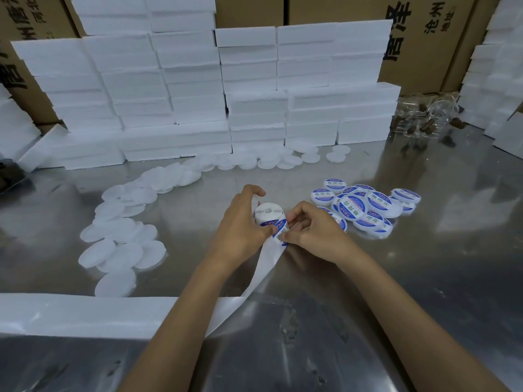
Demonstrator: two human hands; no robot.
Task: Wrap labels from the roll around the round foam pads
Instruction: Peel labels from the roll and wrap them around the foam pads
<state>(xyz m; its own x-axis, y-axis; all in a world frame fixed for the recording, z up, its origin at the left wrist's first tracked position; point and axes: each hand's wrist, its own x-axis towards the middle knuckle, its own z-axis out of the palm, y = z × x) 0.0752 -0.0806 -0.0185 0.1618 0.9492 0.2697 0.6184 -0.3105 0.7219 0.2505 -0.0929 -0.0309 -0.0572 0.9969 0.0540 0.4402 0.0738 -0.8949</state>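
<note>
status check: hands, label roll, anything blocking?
Left hand grips white label roll. Right hand pinches blue-and-white label at roll. Plain white foam pads left, untouched. Nothing blocking.

A shiny metal table [424,264] carries plain foam pads [124,244] left of the left hand [240,227], labelled pads [365,207] (heaped) beyond the right hand [314,233], foam boxes [198,108] behind.

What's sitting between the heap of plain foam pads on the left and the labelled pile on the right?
In the head view, the label roll, gripped by the left hand, with the right hand pinching a label. Bare metal table either side.
</note>
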